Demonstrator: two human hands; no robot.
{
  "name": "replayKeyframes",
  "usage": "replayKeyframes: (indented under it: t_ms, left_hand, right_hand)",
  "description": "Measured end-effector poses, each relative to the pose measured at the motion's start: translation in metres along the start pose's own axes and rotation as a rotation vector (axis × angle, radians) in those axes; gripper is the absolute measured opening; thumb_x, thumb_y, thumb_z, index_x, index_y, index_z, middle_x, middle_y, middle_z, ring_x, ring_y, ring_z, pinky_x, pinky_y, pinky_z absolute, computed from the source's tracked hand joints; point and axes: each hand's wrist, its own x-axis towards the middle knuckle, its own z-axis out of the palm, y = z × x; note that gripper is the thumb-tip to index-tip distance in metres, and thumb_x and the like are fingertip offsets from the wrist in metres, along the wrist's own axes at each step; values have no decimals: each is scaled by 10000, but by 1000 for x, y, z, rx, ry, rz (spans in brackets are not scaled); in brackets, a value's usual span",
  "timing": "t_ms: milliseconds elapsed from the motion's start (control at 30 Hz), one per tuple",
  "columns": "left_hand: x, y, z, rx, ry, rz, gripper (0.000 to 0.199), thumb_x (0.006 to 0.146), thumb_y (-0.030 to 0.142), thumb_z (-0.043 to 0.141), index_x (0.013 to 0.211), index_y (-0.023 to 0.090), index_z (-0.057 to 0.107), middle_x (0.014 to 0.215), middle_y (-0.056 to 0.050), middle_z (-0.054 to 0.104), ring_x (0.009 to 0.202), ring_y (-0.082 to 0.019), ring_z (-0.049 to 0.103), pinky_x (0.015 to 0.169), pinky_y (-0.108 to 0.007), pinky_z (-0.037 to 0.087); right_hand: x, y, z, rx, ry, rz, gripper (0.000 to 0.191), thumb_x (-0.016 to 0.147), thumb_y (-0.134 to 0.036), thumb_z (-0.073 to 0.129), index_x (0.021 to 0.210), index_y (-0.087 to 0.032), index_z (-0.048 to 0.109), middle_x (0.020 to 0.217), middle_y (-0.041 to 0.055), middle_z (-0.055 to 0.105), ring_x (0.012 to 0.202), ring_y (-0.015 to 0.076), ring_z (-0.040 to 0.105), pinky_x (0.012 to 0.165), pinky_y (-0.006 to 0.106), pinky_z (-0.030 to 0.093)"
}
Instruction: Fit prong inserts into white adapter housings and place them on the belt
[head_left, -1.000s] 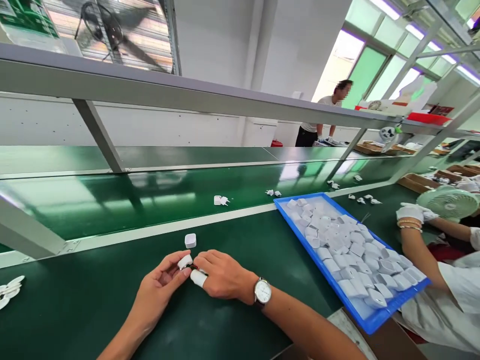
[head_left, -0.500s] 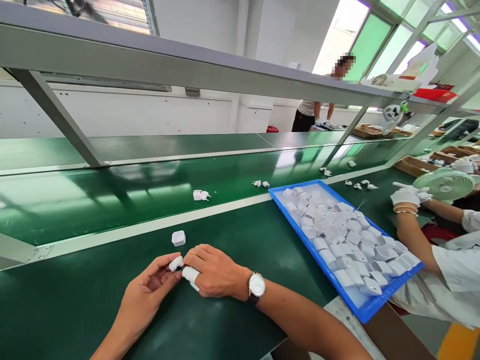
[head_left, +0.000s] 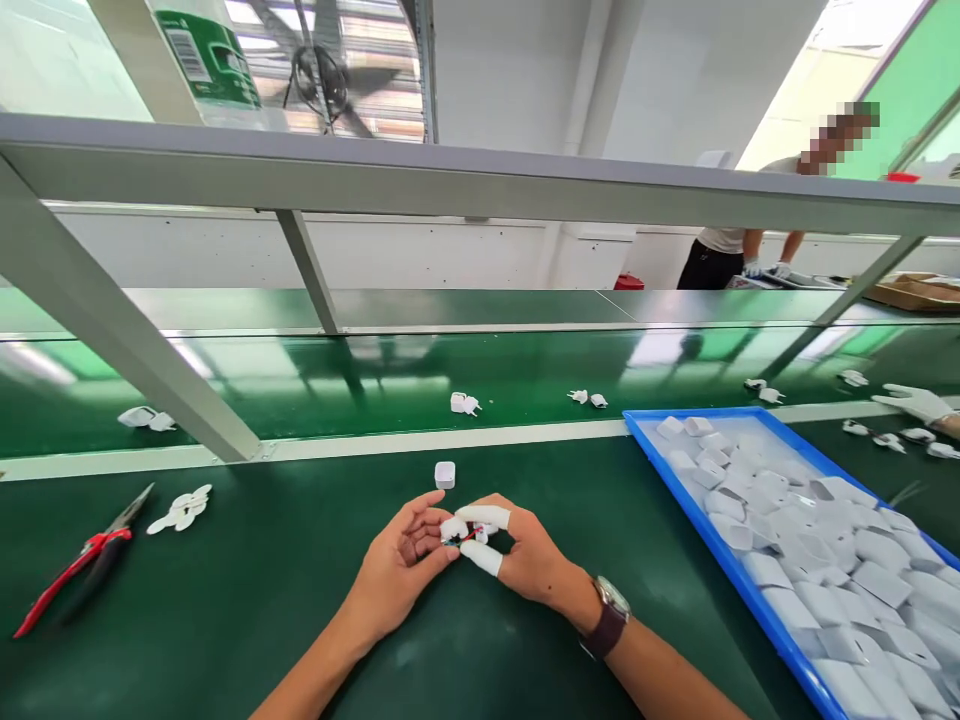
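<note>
Low over the green bench, my left hand [head_left: 397, 570] pinches a small white charger part [head_left: 453, 529] with a bit of circuit board at its lower edge. My right hand [head_left: 540, 560] has white finger cots on thumb and forefinger, closed on a white plug piece [head_left: 482, 534] right beside it. A short red wire [head_left: 472, 536] shows between the two parts. Fingers partly cover both pieces. Just beyond my hands, a white square charger housing [head_left: 445, 475] stands on the bench.
A blue tray [head_left: 720, 548] full of white housings lies to the right. Red-handled pliers [head_left: 97, 545] and flat white pieces [head_left: 180, 508] are on the left. Plug parts [head_left: 465, 403] sit on the green belt [head_left: 525, 370]. A co-worker's gloved hand [head_left: 919, 402] is at far right.
My view has swung left, bringing the pliers into sight. My right hand's cotted fingers have spread from a bunched grip into a pinch, and the red wire now shows.
</note>
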Motion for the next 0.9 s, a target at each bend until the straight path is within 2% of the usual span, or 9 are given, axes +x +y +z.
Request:
replayKeyframes:
  t_ms: [100,167,267,333,400,500,567,700,900]
  left_hand:
    - [7,-2,-5,247,20,147,807,700,366,902,1402,303,509,1338,-94,593,1134,-275,663,1000,-478,588]
    - [18,-5,-11,478,67,217,923,661,326,920,1462,338,461,1514,-94,461,1345,-326,529,1143,-540,467]
    - [44,-12,-18,661,106,179,920,691,223,854,1501,299,425,1580,-106,420,1494,-351,356,1245,-594,285]
    - [59,-17,-18,672,90,140,789,715,178,798,1441,254,498,1496,-116,536,1440,-352,444,1223,-599,317]
    - [67,-19,-14,653,87,144,549,782,181,723,1313,237,596,1336,-95,661,1281,-318,599,1144,-559,438]
    - [60,-15,-8,621,94,196,306,855,186,628,1155,246,640,1169,-41,709,1076,-226,682,1022,-429,551]
    - [44,-10,-5,599,102,241,275,880,189,605,1146,256,626,1172,-30,689,1072,-196,670,988,-373,568]
    - [15,-7,-3,594,153,376,265,948,219,590,1209,267,598,1175,-48,681,1068,-202,671,944,-376,588]
    - [7,-7,2,655,101,620,401,972,131,588,1342,283,563,1237,-71,680,1168,-212,651,1017,-387,570]
  right_hand:
    - [0,6,-3,-14,73,72,364,887,-179,662,1234,-289,666,1056,23,708,852,142,672,773,281,563]
    - [1,9,-6,-60,128,46,378,890,-176,645,1254,-280,652,1078,33,713,876,152,684,791,288,575]
    - [3,13,-11,-157,197,-27,313,906,-184,629,1208,-255,671,1093,48,714,887,158,689,811,291,588]
    - [3,15,-15,-217,231,-63,271,915,-192,627,1174,-247,685,1086,54,714,871,159,697,782,279,596]
    - [3,16,-18,-275,266,-110,260,923,-191,625,1169,-243,691,1085,60,714,886,167,708,763,270,604]
    - [2,12,-20,-345,315,-212,288,937,-162,612,1207,-241,676,1094,73,711,938,180,716,772,269,618]
    - [1,7,-20,-363,333,-252,322,942,-142,604,1244,-241,649,1099,81,706,943,183,717,760,269,626]
    - [-1,-5,-14,-352,291,-334,389,934,-85,592,1280,-259,613,1126,90,703,987,207,712,770,312,644]
    - [-4,-12,-8,-445,226,-505,572,918,-22,598,1436,-254,526,1147,115,703,1050,252,698,882,438,647]
